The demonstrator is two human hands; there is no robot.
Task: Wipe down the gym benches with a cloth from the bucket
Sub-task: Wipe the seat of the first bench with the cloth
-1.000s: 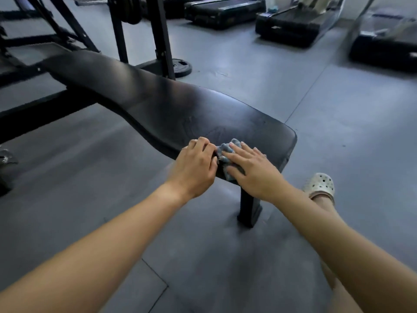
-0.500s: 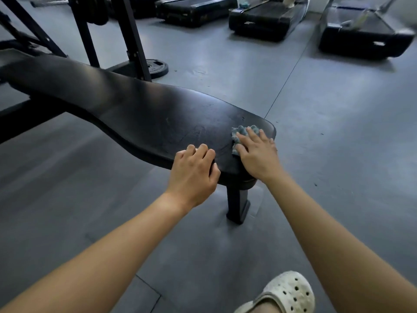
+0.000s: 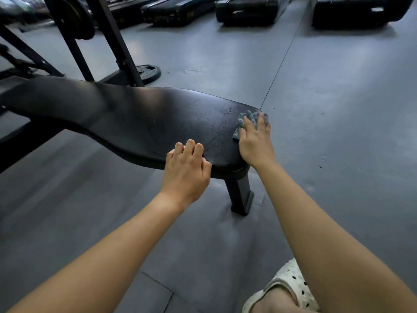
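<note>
1. Table (image 3: 140, 118): a black padded gym top, long and curved. It runs from the left of the frame to a rounded end at centre right, and its surface shows scuffs and fine cracks near that end.
2. Table leg (image 3: 240, 195): a black square post under the rounded end, standing on the floor.
3. Cloth (image 3: 248, 117): blue-grey and crumpled. It lies on the table top at the far right corner of the rounded end, partly covered by fingers, with bunched folds showing ahead of them and to their left.
4. Right hand (image 3: 256, 143): palm down with fingers straight and close together, pressing flat on the cloth. The heel of the hand is at the table's near edge.
5. Left hand (image 3: 186, 172): placed at the near edge of the table, to the left of the right hand and apart from the cloth. The fingers are bent at the knuckles and hooked over the edge onto the top. It holds nothing else.
6. Floor (image 3: 316, 132): grey matting with a straight seam running away from the table's far corner.
7. Rack uprights (image 3: 119, 46): black metal posts behind the table, carrying a mounted weight disc (image 3: 74, 16).
8. Loose weight plate (image 3: 146, 73): black, lying flat on the floor beside the rack base.
9. Treadmills (image 3: 248, 10): a row of dark machines along the far side of the room.
10. Shoe (image 3: 291, 288): a white perforated clog at the lower right, on the floor.
</note>
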